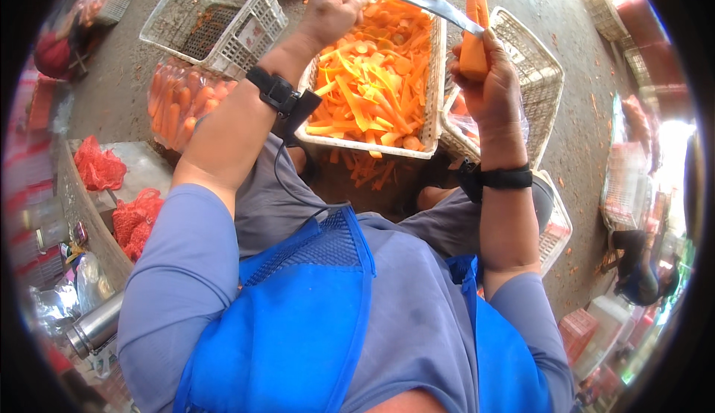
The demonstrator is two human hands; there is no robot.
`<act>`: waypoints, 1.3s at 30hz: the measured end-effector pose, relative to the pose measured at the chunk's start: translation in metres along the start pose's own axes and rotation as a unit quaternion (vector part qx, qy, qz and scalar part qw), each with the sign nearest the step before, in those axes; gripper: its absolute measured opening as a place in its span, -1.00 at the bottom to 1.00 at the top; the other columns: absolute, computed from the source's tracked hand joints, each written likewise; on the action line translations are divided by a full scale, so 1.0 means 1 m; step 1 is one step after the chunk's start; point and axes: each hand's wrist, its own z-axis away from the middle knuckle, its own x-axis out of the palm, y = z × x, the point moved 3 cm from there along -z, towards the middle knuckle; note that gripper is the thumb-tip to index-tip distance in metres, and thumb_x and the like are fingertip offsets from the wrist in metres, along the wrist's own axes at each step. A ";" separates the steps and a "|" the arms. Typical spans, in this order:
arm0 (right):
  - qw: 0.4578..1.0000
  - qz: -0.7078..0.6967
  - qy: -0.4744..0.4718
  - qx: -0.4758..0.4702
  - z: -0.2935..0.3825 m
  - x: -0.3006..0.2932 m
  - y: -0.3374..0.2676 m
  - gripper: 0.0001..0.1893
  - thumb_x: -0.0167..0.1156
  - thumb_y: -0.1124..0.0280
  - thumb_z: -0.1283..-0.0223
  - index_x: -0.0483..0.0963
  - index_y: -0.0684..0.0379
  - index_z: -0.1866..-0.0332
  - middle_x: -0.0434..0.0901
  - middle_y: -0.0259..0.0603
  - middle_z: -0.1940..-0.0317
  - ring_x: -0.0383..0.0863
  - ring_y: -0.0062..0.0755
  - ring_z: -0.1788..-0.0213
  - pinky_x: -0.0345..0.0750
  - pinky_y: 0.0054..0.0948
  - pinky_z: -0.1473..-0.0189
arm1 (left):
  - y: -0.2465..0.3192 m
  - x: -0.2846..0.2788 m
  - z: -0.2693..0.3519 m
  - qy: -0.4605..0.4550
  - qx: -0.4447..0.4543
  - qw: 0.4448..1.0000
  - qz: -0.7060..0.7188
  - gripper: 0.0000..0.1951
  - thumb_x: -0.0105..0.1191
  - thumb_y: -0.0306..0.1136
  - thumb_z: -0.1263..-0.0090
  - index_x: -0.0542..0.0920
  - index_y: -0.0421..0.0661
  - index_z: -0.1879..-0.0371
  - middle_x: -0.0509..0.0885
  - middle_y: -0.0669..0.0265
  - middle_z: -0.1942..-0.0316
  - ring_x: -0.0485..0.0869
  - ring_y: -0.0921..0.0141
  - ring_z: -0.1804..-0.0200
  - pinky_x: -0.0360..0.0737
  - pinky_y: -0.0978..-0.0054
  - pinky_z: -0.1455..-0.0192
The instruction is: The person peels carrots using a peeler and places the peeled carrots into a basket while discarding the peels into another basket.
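Note:
My right hand [489,72] is closed around a peeled, square-sided carrot piece [473,55], held upright. A metal blade [438,5] slants across the carrot under my right thumb, its broad end pointing up and left; its handle cannot be made out. My left hand [338,8] hovers over the upper left rim of a white plastic crate [368,147], fingers curled and slightly blurred; whether it holds anything cannot be told. Carrot peelings and strips [371,89] heap up inside that crate. Black straps circle both my wrists.
An open crate [505,19] stands to the right, another [215,58] at the upper left. Bagged carrots [181,106] lie beside my left forearm. Red mesh bags [100,164] and a steel flask [98,323] are at left. Carrot scraps litter the floor [584,133]. A blurred hand shows at top left.

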 end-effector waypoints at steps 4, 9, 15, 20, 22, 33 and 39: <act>0.997 0.071 -0.007 -0.028 0.003 -0.002 -0.003 -0.58 0.23 0.06 -0.39 0.59 0.29 0.08 0.65 -0.21 0.32 0.65 -0.41 0.45 0.66 -0.45 0.40 | 0.012 0.010 0.012 -0.072 0.036 0.985 -0.154 -0.72 0.09 -0.35 -0.56 0.63 -0.19 -0.13 0.76 0.32 0.10 0.70 0.57 0.11 0.62 0.60 0.10; 0.995 0.085 0.017 -0.056 0.004 0.000 -0.002 -0.59 0.26 0.09 -0.37 0.60 0.34 0.13 0.66 -0.22 0.33 0.67 -0.48 0.44 0.68 -0.49 0.44 | 0.049 0.016 0.025 -0.111 0.006 0.988 0.110 -0.75 0.04 -0.36 -0.56 0.64 -0.22 -0.06 0.77 0.28 0.15 0.74 0.52 0.16 0.68 0.58 0.10; 0.984 0.135 0.005 -0.118 0.003 -0.001 -0.004 -0.63 0.24 0.13 -0.40 0.64 0.31 0.22 0.66 -0.28 0.41 0.63 -0.56 0.50 0.60 -0.57 0.45 | 0.046 0.022 0.024 -0.086 0.016 0.994 0.067 -0.77 -0.07 -0.43 -0.57 0.65 -0.24 0.01 0.76 0.30 0.27 0.73 0.53 0.28 0.69 0.61 0.17; 0.968 0.190 0.025 -0.164 0.012 0.010 -0.008 -0.69 0.23 0.21 -0.44 0.65 0.31 0.22 0.64 -0.36 0.46 0.55 -0.66 0.50 0.48 -0.64 0.43 | 0.044 0.020 0.022 -0.036 0.110 0.989 -0.090 -0.78 0.04 -0.34 -0.56 0.69 -0.25 0.13 0.70 0.38 0.41 0.64 0.57 0.40 0.61 0.63 0.31; 0.954 0.236 0.023 -0.185 0.008 0.003 -0.004 -0.71 0.23 0.25 -0.44 0.65 0.33 0.18 0.66 -0.38 0.45 0.53 -0.68 0.47 0.47 -0.63 0.39 | 0.043 0.023 0.022 -0.029 0.116 0.981 -0.156 -0.77 0.10 -0.31 -0.55 0.70 -0.24 0.20 0.67 0.41 0.48 0.60 0.59 0.44 0.57 0.62 0.36; 0.830 0.428 0.056 -0.353 0.015 0.012 -0.003 -0.68 0.34 0.21 -0.33 0.64 0.30 0.08 0.71 -0.19 0.43 0.63 -0.53 0.37 0.56 -0.49 0.22 | 0.049 0.031 0.028 0.017 0.155 0.924 -0.349 -0.76 0.17 -0.26 -0.41 0.71 -0.18 0.41 0.67 0.13 0.57 0.67 0.41 0.49 0.60 0.38 0.37; 0.887 0.377 0.073 -0.256 0.012 0.005 -0.009 -0.71 0.33 0.23 -0.33 0.66 0.32 0.17 0.70 -0.26 0.44 0.59 -0.57 0.40 0.53 -0.48 0.27 | 0.049 -0.001 0.015 0.040 0.147 0.979 -0.135 -0.81 0.21 -0.33 -0.48 0.70 -0.21 0.31 0.59 0.42 0.58 0.48 0.59 0.49 0.44 0.54 0.45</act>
